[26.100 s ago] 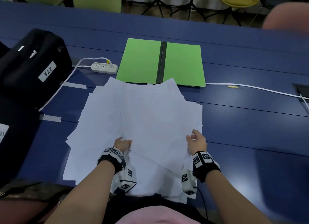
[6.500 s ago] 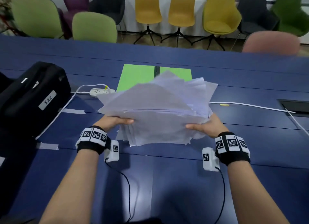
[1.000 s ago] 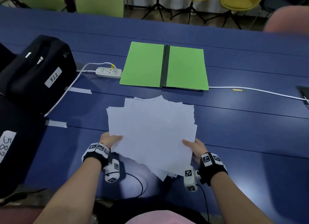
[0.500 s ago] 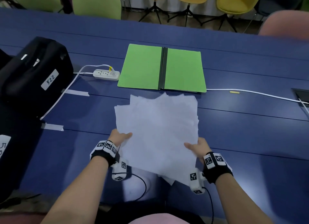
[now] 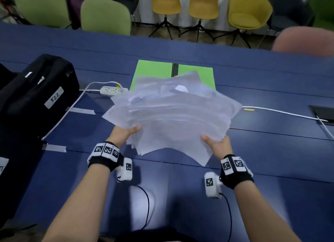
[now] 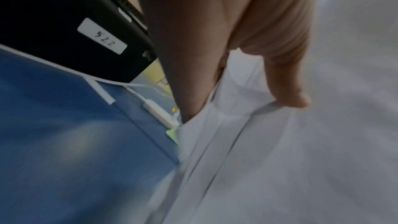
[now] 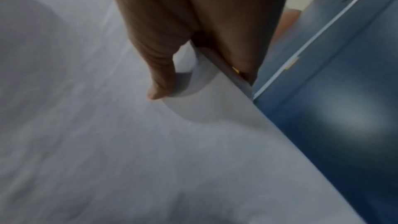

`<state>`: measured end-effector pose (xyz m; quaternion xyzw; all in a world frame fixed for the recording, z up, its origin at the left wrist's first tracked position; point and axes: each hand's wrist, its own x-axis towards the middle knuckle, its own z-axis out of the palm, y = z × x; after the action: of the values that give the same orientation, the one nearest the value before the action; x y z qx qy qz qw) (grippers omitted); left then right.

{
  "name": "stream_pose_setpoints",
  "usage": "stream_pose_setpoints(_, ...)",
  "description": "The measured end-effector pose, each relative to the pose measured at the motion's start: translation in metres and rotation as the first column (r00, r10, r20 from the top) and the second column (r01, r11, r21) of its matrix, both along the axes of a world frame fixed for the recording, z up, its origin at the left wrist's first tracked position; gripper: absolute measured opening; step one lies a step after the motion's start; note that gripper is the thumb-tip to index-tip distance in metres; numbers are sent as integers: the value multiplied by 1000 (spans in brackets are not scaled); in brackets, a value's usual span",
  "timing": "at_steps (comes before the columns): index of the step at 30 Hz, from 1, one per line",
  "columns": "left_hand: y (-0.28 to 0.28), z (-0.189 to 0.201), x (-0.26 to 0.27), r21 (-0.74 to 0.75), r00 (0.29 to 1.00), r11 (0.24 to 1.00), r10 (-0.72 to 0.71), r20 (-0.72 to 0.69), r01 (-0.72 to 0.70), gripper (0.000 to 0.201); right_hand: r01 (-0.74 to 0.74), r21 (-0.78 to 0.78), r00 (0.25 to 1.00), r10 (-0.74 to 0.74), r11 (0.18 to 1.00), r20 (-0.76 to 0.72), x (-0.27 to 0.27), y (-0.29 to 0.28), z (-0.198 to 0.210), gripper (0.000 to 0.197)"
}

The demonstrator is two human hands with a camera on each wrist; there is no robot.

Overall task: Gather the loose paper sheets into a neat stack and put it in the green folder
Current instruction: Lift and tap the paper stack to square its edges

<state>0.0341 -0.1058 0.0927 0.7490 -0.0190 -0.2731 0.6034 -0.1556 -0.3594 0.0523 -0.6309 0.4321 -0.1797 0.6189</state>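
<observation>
head view, papers: the pile of paper sheets (image 5: 171,115) is up in the air over the blue table (image 5: 271,151), in the middle of the view. the sheets fan out at many angles, so the pile is not neat yet.
head view, folder: the green folder (image 5: 153,70) lies open at 12 o'clock from the pile, partly hidden behind it.
head view, hands: the left hand (image 5: 124,133) grips the pile at 8 o'clock. the right hand (image 5: 218,144) grips it at 4 o'clock.
left wrist view, grip: the thumb (image 6: 286,83) presses on top of the sheets. the other fingers go under, hidden.
right wrist view, grip: the thumb (image 7: 159,74) pins a curled paper edge (image 7: 187,74). the fingers below are hidden.
how it handles: i think the pile is light, soft and bendy, and loose sheets may slide out.
where to hold: best to keep both side edges pinched, thumbs on top, then tap the pile on the table to make it even.
</observation>
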Motion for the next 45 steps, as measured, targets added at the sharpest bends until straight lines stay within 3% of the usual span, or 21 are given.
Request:
stream_pose_setpoints(4,-5,-18,-7,57,992,991,-125,8,124,15,108,50,990,-102,993,-97,-14,9,-23,56)
stream_pose_setpoints(7,1,-12,-2,58,986,985,-164,-21,165,22,94,21,995,-94,995,39,-18,2,-5,28)
stream_pose_setpoints(10,7,-8,0,59,981,979,-194,-13,194,36,36,-28,987,-31,999,157,-20,-6,13,30)
stream_pose_setpoints(12,8,-7,-4,81,970,967,-243,11,241,35,-22,-48,995,27,999,100,-24,-5,12,31)
stream_pose_setpoints(14,7,-5,-10,130,944,939,-326,47,318,36,-38,1,999,38,999,13,-33,-8,4,20)
stream_pose_setpoints(16,6,-8,-12,107,911,910,-407,62,399,36,17,87,997,-9,996,-82,-37,-8,-1,22)
stream_pose_setpoints(18,4,-14,-10,126,940,935,-339,39,332,29,22,116,997,-12,993,-81,-35,-7,4,17)
stream_pose_setpoints(21,-6,-12,-11,125,980,972,-197,-37,200,58,55,-2,991,-54,998,120,-15,-9,16,20)
stream_pose_setpoints(24,-18,17,-20,52,995,994,-94,26,92,48,48,-67,959,-27,997,281,-1,-7,41,23)
stream_pose_setpoints(26,-15,12,-14,26,998,998,-53,16,52,50,38,-95,942,-4,995,335,-1,-7,48,27)
stream_pose_setpoints(29,-1,-5,-6,-12,1000,1000,0,28,0,26,-82,-70,970,96,994,222,-11,-10,33,36)
stream_pose_setpoints(33,6,-22,-12,27,995,995,-93,48,92,25,-275,-41,958,277,961,78,-26,-10,4,19)
stream_pose_setpoints(38,-4,-10,-7,-15,986,993,-116,116,119,24,-223,-228,973,231,948,9,-20,-12,8,30)
stream_pose_setpoints(41,-9,-3,-4,-35,986,996,-80,148,86,24,-240,-122,969,244,963,22,-27,-23,5,49)
stream_pose_setpoints(45,-12,8,-1,-112,984,993,-3,176,23,27,-232,-89,971,236,969,29,-33,-26,3,30)
